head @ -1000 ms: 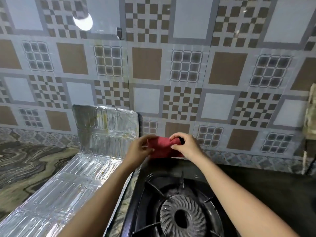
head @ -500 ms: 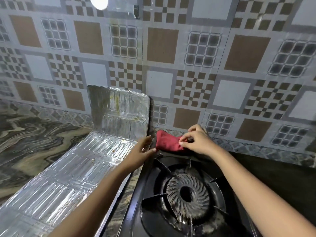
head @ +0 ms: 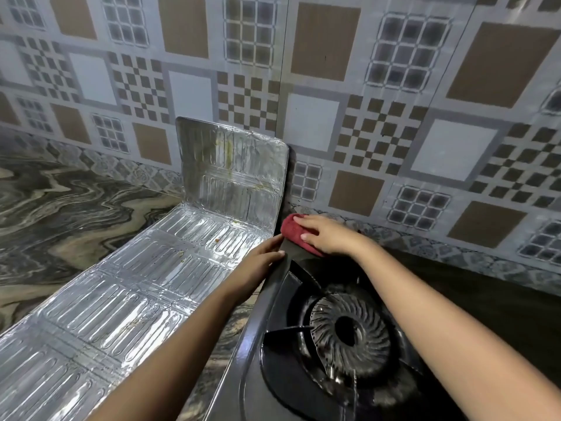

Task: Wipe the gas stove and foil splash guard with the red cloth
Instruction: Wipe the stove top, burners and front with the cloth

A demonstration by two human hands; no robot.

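At the far left lies the counter (head: 60, 208), and on it the foil guard (head: 170, 268), one panel flat and its far panel (head: 233, 174) standing against the wall, streaked yellow-green. Right of it, the left hand (head: 261, 259) rests at the stove's (head: 258, 360) far-left edge, fingers loosely curled, gripping nothing that shows. Further right, the right hand (head: 328, 238) presses flat on the cloth (head: 293, 230), fingers spread on top rather than closed around it, at the stove's far-left corner just beside the upright panel. The burner (head: 346, 332) sits nearer. A flat palm may let the cloth bunch or slide out, and a hard sweep leftward could knock or crease the thin foil.
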